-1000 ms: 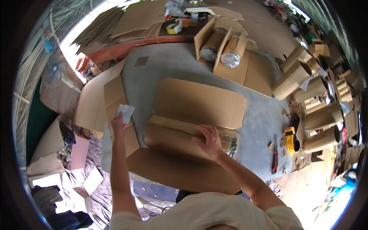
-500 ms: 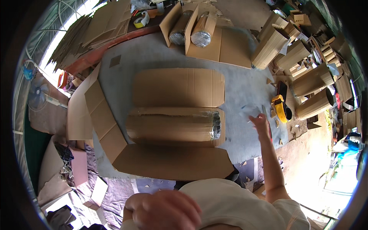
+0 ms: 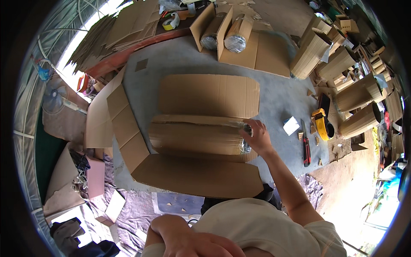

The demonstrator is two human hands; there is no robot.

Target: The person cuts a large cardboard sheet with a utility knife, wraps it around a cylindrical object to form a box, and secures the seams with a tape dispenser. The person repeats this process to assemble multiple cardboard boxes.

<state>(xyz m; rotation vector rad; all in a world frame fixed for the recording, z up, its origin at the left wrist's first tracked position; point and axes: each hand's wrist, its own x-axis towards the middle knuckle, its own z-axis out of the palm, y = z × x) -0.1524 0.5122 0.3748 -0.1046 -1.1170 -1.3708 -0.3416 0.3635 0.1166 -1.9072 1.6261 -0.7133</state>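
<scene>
A cardboard-wrapped roll [image 3: 195, 136] with a shiny clear-film end lies on an unfolded cardboard box [image 3: 197, 175] in the middle of the table. At the roll's right end is my right hand [image 3: 258, 138], its fingers apart and bent over the film-covered end, touching it without a closed grip. My left hand [image 3: 205, 245] rests low against my shirt at the bottom edge, fingers laid out and partly cut off. To the right of my right hand lie a small white sheet [image 3: 291, 126] and a red-and-black utility knife [image 3: 306, 147].
A yellow tape dispenser [image 3: 320, 124] sits at the table's right edge. Several cardboard tubes [image 3: 357, 94] stand beyond it. At the back, two wrapped rolls [image 3: 236, 36] lie in another opened box [image 3: 269, 55]. Stacked cardboard sheets [image 3: 132, 21] and a tape roll [image 3: 171, 22] are back left.
My right hand has moved left from beside the knife to the roll's end. The white sheet now lies on the table. My left hand has dropped lower against my shirt; the view has shifted slightly.
</scene>
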